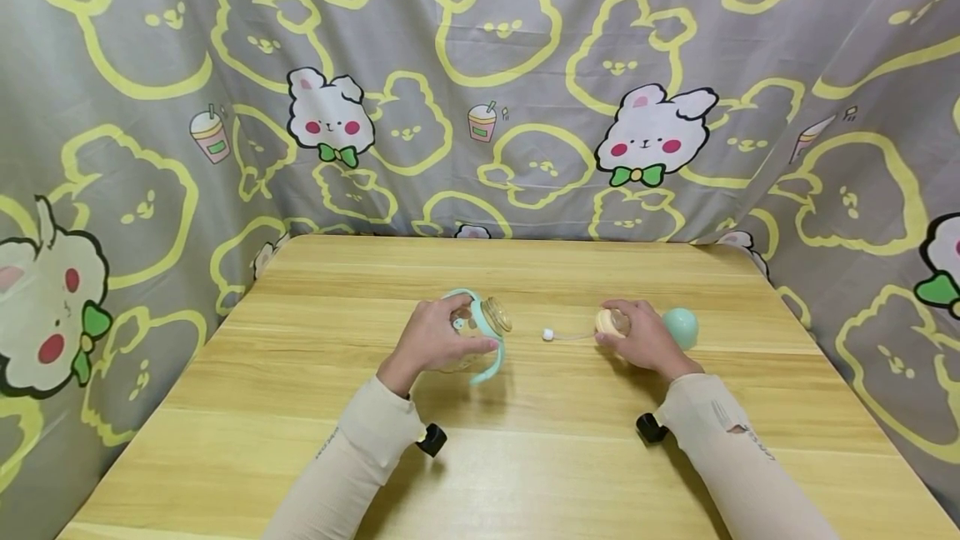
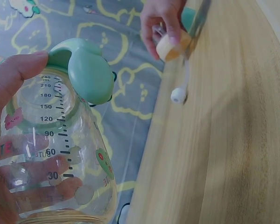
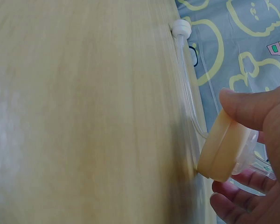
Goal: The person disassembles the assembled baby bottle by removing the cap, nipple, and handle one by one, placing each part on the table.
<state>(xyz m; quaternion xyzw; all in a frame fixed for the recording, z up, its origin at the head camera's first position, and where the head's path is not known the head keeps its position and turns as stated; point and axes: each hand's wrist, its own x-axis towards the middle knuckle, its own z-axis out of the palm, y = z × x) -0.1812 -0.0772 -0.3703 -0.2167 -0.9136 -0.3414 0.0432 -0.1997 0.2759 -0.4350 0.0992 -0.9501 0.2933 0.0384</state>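
Bottle: one clear baby bottle [image 1: 474, 338] with printed volume marks and mint-green handles, lying tilted on the surface [image 1: 525, 473], its open threaded mouth turned toward the straw part.
Left hand: the left hand [image 1: 435, 340] wraps the bottle's body, its grip closed round the glass; in the left wrist view the thumb [image 2: 14, 74] lies by the green handle collar [image 2: 86, 70] and the fingers show through the wall.
Straw insert: one cream-coloured ring [image 1: 609, 322] with a thin clear straw [image 1: 573, 337] ending in a small white weight [image 1: 548, 334], to the right of the bottle and apart from it; the weight lies between bottle and ring.
Right hand: the right hand [image 1: 645, 342] pinches the cream ring [image 3: 221, 149] between thumb and fingers, its edge at the surface, the straw [image 3: 186, 88] trailing along the wood.
Cap: one mint-green dome cap [image 1: 680, 328] just beyond the right hand, farther from the bottle than the ring.
Progress: judged from the layout, the bottle is open and empty of its insert; ring, straw and cap are all off. Fitting them looks not yet begun.
Count: one bottle, one straw insert, one cap, two hands.
Surroundings: a rabbit-print curtain [image 1: 525, 107] hangs behind the bottle on three sides.
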